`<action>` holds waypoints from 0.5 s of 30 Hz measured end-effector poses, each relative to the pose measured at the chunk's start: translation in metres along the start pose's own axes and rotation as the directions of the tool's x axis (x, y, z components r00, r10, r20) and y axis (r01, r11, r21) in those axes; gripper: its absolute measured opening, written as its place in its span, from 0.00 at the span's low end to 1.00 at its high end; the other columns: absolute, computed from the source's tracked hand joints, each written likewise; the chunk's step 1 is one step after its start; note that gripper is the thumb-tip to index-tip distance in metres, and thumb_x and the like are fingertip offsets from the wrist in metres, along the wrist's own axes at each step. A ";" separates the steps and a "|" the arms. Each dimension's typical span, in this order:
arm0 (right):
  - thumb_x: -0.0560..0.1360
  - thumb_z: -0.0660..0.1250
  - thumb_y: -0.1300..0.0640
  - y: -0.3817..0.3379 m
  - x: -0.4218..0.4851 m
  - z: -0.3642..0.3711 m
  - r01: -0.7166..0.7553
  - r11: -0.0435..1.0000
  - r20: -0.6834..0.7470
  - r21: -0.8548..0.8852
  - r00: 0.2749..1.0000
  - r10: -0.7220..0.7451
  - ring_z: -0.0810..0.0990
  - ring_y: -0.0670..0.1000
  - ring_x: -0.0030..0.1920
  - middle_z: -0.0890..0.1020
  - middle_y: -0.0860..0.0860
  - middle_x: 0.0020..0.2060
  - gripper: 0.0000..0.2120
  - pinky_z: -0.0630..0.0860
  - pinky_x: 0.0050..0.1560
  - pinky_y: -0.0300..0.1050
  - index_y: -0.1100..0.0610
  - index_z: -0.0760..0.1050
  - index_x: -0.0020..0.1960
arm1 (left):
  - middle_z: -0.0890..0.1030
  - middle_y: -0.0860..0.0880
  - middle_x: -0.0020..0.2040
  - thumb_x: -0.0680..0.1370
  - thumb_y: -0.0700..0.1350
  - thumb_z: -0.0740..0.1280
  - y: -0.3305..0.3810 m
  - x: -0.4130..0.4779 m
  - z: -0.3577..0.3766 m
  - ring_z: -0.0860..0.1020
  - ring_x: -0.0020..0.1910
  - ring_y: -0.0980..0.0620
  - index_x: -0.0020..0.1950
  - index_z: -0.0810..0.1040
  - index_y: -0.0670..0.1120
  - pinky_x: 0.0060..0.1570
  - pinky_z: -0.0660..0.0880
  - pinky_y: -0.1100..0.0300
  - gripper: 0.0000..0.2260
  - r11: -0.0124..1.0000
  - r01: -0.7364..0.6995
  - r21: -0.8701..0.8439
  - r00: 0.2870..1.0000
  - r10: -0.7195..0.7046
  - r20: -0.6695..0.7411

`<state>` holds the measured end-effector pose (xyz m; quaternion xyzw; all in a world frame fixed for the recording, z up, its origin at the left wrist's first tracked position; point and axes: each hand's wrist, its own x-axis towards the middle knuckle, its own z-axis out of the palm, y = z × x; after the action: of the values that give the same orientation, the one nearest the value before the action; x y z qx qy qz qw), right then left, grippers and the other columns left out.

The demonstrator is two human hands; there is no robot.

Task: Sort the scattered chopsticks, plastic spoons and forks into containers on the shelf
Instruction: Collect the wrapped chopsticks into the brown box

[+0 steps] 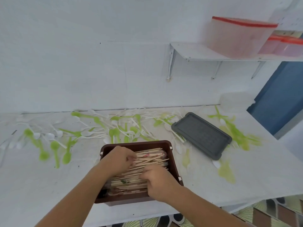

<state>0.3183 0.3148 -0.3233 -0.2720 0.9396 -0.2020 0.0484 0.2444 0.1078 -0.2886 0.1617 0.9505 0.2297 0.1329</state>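
A brown plastic box stands on the white counter near its front edge, filled with wooden chopsticks lying crosswise. My left hand is inside the box at its left side, fingers curled on the chopstick ends. My right hand lies on the pile nearer the front, fingers curled into the sticks. Green and white plastic spoons and white forks lie scattered along the counter behind the box.
A dark grey lid lies right of the box over some cutlery. A wall shelf at upper right carries two clear tubs with red lids. A clear container stands at the counter's back right, beside a blue panel.
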 end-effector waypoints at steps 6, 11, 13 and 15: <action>0.73 0.55 0.57 0.022 -0.029 -0.023 -0.046 0.997 -0.281 0.069 0.957 0.064 0.80 0.49 0.51 0.85 0.49 0.47 0.20 0.77 0.56 0.39 0.58 0.85 0.48 | 0.84 0.61 0.44 0.76 0.50 0.73 0.000 -0.008 0.003 0.81 0.44 0.63 0.40 0.83 0.63 0.52 0.80 0.58 0.07 0.998 0.010 0.060 0.999 -0.013 0.050; 0.71 0.62 0.68 0.078 -0.044 -0.067 -0.278 0.902 -0.581 0.329 0.694 0.426 0.81 0.45 0.43 0.83 0.44 0.40 0.14 0.76 0.47 0.38 0.54 0.84 0.43 | 0.83 0.62 0.41 0.77 0.48 0.73 0.039 0.027 -0.023 0.79 0.35 0.60 0.39 0.83 0.57 0.39 0.74 0.64 0.07 0.988 -0.048 -0.148 0.991 0.029 -0.128; 0.74 0.67 0.68 0.111 -0.050 -0.088 -0.447 0.737 -0.507 0.507 0.537 0.674 0.81 0.45 0.46 0.84 0.43 0.42 0.13 0.74 0.49 0.38 0.52 0.84 0.45 | 0.82 0.65 0.43 0.77 0.48 0.73 0.067 0.049 -0.022 0.78 0.35 0.59 0.41 0.83 0.56 0.41 0.75 0.62 0.06 0.978 -0.098 -0.186 0.991 0.079 -0.110; 0.76 0.67 0.64 0.150 -0.058 -0.106 -0.562 0.490 -0.319 0.667 0.379 0.869 0.82 0.49 0.49 0.84 0.45 0.47 0.12 0.73 0.48 0.40 0.51 0.83 0.52 | 0.82 0.66 0.44 0.77 0.48 0.72 0.092 0.075 -0.016 0.79 0.38 0.59 0.43 0.83 0.57 0.43 0.75 0.64 0.04 0.963 -0.139 -0.233 0.989 0.122 -0.088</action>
<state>0.2725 0.4989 -0.2881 0.2828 0.8403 -0.4473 -0.1181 0.1935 0.2068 -0.2441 0.1985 0.9075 0.3560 0.1013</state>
